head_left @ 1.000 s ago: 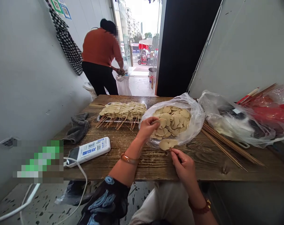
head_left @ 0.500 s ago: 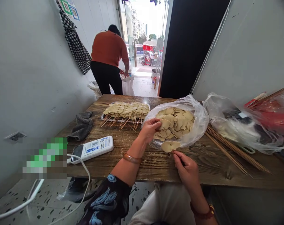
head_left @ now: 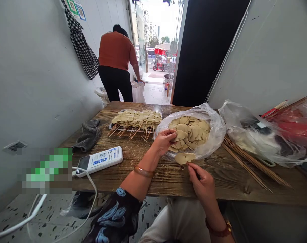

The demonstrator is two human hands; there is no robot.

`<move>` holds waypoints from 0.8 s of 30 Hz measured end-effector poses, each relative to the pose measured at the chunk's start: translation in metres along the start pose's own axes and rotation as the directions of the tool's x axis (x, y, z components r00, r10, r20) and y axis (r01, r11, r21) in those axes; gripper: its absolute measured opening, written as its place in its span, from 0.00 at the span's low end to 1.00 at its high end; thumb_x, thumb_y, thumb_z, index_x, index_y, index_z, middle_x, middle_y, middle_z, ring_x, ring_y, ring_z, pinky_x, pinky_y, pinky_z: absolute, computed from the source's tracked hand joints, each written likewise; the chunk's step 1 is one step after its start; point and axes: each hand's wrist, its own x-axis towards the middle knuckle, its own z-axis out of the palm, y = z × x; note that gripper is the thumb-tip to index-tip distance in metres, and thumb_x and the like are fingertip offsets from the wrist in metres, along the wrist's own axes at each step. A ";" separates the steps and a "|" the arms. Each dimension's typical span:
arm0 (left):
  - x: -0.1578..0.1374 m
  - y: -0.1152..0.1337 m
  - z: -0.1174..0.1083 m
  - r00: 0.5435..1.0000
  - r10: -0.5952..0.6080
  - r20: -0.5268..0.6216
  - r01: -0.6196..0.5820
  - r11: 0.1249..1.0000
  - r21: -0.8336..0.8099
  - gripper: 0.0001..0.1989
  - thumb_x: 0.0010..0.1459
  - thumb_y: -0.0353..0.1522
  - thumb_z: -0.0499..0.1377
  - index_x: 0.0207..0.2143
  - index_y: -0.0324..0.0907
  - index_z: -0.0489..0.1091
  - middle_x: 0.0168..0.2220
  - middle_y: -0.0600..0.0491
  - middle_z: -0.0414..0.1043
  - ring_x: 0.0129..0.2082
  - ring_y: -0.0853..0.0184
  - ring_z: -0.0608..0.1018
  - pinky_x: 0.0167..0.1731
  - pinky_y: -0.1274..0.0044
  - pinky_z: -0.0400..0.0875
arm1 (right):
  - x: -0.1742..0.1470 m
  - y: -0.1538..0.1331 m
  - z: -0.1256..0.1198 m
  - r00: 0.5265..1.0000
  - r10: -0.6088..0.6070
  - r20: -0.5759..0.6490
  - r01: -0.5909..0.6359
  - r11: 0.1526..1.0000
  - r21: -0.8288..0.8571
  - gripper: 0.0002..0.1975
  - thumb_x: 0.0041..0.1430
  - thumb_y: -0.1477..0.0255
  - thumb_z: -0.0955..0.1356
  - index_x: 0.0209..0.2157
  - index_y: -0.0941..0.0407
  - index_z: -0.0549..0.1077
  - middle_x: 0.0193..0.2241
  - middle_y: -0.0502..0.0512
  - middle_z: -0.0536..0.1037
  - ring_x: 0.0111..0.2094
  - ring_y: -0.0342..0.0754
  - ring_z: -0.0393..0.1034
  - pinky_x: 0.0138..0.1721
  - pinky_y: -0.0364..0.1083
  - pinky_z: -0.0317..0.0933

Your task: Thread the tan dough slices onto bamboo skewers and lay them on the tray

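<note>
Pinch grips observed: left hand (head_left: 165, 141) holds a pale flat slice (head_left: 181, 135) over the open plastic bag (head_left: 216, 124) of slices (head_left: 194, 131); right hand (head_left: 202, 184) holds a skewer of slices (head_left: 185, 158) at the bag's near edge; loaded skewers (head_left: 136, 118) lie on a tray (head_left: 110, 126), left; bare skewers (head_left: 254, 160) lie on the wooden table (head_left: 231, 180), right.

The slices (head_left: 194, 132) at three o'clock are pale beige, the counter (head_left: 226, 184) streaky dark brown. At seven, a black sleeve (head_left: 112, 217) bears light-blue swirls; at ten, fabric (head_left: 80, 46) is black-and-white checked.
</note>
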 end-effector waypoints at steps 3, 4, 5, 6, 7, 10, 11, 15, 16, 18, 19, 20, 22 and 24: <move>-0.001 0.000 0.003 1.000 0.022 0.005 -0.022 0.999 0.038 0.20 0.33 0.35 0.72 0.28 0.36 0.71 0.21 0.57 0.68 0.20 0.76 0.68 0.23 0.79 0.66 | 0.001 0.000 0.000 1.000 0.007 0.002 -0.007 1.000 -0.009 0.18 0.60 0.61 0.64 0.38 0.57 0.80 0.26 0.55 0.80 0.25 0.47 0.73 0.29 0.44 0.67; -0.002 0.000 0.004 1.000 0.030 0.004 -0.030 0.998 0.054 0.19 0.34 0.35 0.72 0.28 0.36 0.71 0.21 0.58 0.68 0.20 0.76 0.67 0.23 0.80 0.66 | 0.001 0.000 0.000 1.000 0.009 0.003 -0.009 1.000 -0.008 0.18 0.60 0.61 0.64 0.38 0.57 0.80 0.26 0.54 0.80 0.25 0.47 0.73 0.29 0.44 0.67; -0.002 0.000 0.005 0.999 0.038 0.002 -0.038 0.997 0.073 0.19 0.34 0.36 0.71 0.28 0.36 0.71 0.21 0.58 0.68 0.20 0.76 0.67 0.23 0.80 0.65 | 0.001 -0.001 0.000 1.000 0.010 0.003 -0.010 1.000 -0.007 0.18 0.60 0.61 0.64 0.38 0.57 0.80 0.26 0.54 0.80 0.25 0.47 0.72 0.29 0.44 0.66; -0.002 0.000 0.005 0.999 0.049 0.001 -0.049 0.994 0.096 0.18 0.35 0.36 0.71 0.28 0.36 0.71 0.21 0.58 0.68 0.19 0.76 0.67 0.23 0.80 0.65 | 0.001 -0.002 0.000 1.000 0.011 0.001 -0.011 1.000 -0.006 0.17 0.60 0.61 0.64 0.38 0.57 0.80 0.26 0.54 0.80 0.25 0.47 0.72 0.28 0.43 0.66; -0.003 -0.001 0.006 0.998 0.063 -0.001 -0.062 0.990 0.125 0.18 0.36 0.36 0.70 0.28 0.36 0.71 0.21 0.58 0.68 0.19 0.76 0.67 0.22 0.81 0.63 | 0.001 -0.002 0.000 1.000 0.012 0.001 -0.012 1.000 -0.006 0.17 0.60 0.61 0.64 0.37 0.57 0.80 0.26 0.54 0.80 0.26 0.47 0.72 0.28 0.43 0.66; -0.002 -0.002 0.007 0.992 0.128 -0.005 -0.124 0.967 0.223 0.15 0.40 0.35 0.68 0.29 0.36 0.71 0.20 0.58 0.67 0.19 0.77 0.66 0.21 0.82 0.59 | 0.001 -0.004 0.000 1.000 0.016 -0.002 -0.016 1.000 -0.004 0.17 0.60 0.61 0.63 0.37 0.57 0.80 0.25 0.54 0.79 0.25 0.47 0.72 0.28 0.43 0.65; -0.002 -0.002 0.007 0.989 0.146 -0.003 -0.141 0.958 0.249 0.14 0.41 0.35 0.68 0.29 0.36 0.71 0.19 0.58 0.66 0.19 0.77 0.66 0.21 0.82 0.58 | 0.002 -0.004 0.000 1.000 0.017 -0.002 -0.017 1.000 -0.003 0.18 0.61 0.61 0.63 0.37 0.57 0.80 0.25 0.54 0.79 0.25 0.47 0.72 0.28 0.43 0.65; -0.002 -0.003 0.008 0.981 0.193 -0.006 -0.182 0.935 0.303 0.12 0.42 0.32 0.65 0.29 0.37 0.69 0.19 0.58 0.66 0.19 0.77 0.65 0.21 0.82 0.57 | 0.002 -0.004 0.000 1.000 0.003 0.002 -0.003 1.000 -0.016 0.17 0.61 0.62 0.63 0.38 0.57 0.79 0.26 0.54 0.79 0.26 0.47 0.72 0.28 0.43 0.65; -0.002 -0.002 0.009 0.980 0.201 -0.010 -0.188 0.932 0.311 0.11 0.43 0.32 0.65 0.29 0.37 0.69 0.19 0.58 0.66 0.19 0.77 0.65 0.21 0.82 0.57 | 0.002 -0.004 0.000 1.000 0.001 0.004 -0.001 1.000 -0.018 0.17 0.61 0.62 0.63 0.38 0.57 0.79 0.26 0.54 0.79 0.26 0.47 0.72 0.28 0.43 0.65; -0.003 -0.001 0.009 0.978 0.208 -0.012 -0.193 0.925 0.327 0.09 0.43 0.31 0.64 0.27 0.37 0.67 0.19 0.58 0.65 0.19 0.77 0.65 0.21 0.83 0.57 | 0.002 -0.004 -0.001 1.000 0.007 0.012 -0.007 1.000 -0.018 0.17 0.61 0.62 0.63 0.38 0.57 0.79 0.26 0.54 0.79 0.25 0.47 0.72 0.29 0.43 0.64; -0.003 -0.001 0.010 0.978 0.208 -0.011 -0.193 0.922 0.335 0.09 0.43 0.31 0.64 0.27 0.37 0.67 0.19 0.58 0.65 0.19 0.77 0.65 0.21 0.83 0.57 | 0.002 -0.004 -0.001 1.000 0.011 0.015 -0.011 1.000 -0.017 0.17 0.61 0.62 0.63 0.38 0.57 0.79 0.26 0.54 0.79 0.25 0.46 0.71 0.29 0.43 0.64; -0.004 -0.001 0.010 0.978 0.207 -0.009 -0.191 0.919 0.344 0.09 0.43 0.31 0.64 0.27 0.37 0.67 0.19 0.58 0.65 0.19 0.77 0.65 0.21 0.83 0.57 | 0.003 -0.004 -0.001 1.000 0.013 0.017 -0.013 1.000 -0.017 0.17 0.62 0.61 0.63 0.38 0.57 0.79 0.26 0.54 0.79 0.25 0.46 0.71 0.29 0.43 0.64; -0.004 0.000 0.010 0.979 0.203 -0.003 -0.188 0.913 0.363 0.09 0.43 0.31 0.64 0.27 0.37 0.67 0.20 0.58 0.66 0.19 0.77 0.65 0.21 0.83 0.58 | 0.003 -0.004 -0.001 1.000 0.013 0.017 -0.013 1.000 -0.017 0.18 0.62 0.61 0.63 0.38 0.57 0.79 0.26 0.54 0.79 0.25 0.46 0.71 0.28 0.43 0.64; -0.003 -0.001 0.010 0.981 0.193 0.015 -0.184 0.907 0.379 0.10 0.43 0.32 0.64 0.28 0.37 0.67 0.21 0.58 0.66 0.20 0.77 0.66 0.22 0.83 0.59 | 0.003 -0.003 -0.001 1.000 0.016 0.016 -0.016 1.000 -0.012 0.18 0.61 0.61 0.63 0.38 0.58 0.79 0.25 0.54 0.79 0.24 0.46 0.71 0.27 0.43 0.63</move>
